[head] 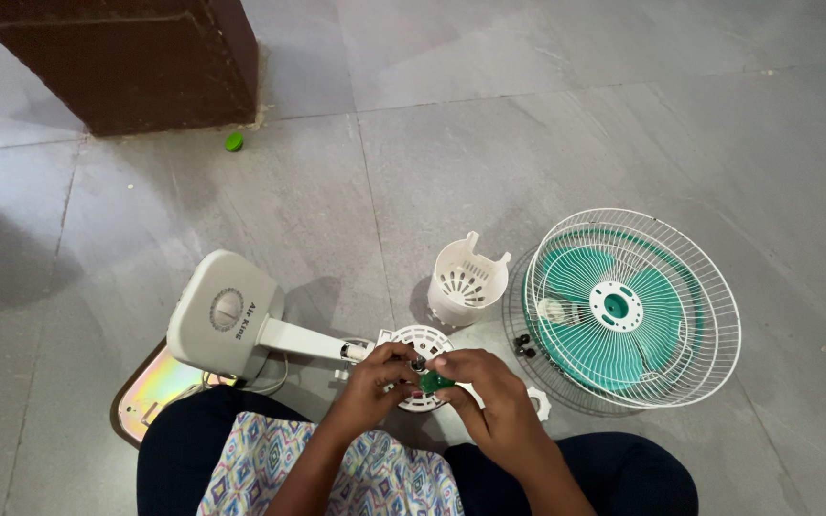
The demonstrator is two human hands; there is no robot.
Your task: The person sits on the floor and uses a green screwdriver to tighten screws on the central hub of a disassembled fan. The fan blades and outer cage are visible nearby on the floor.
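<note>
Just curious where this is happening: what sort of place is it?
Probably a room in a home, with repair work done on the floor: grey floor tiles, a dark wooden furniture piece, and a dismantled fan's base beside its grille and green blades.

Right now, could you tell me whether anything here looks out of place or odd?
A small green cap lies alone on the floor by the dark wooden furniture, far from the dismantled fan. The white motor cover and the grille with teal blades lie detached; nothing looks spilled or broken.

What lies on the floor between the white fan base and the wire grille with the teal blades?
In the head view, a white slotted plastic motor cover stands between the white fan base and wire grille.
</note>
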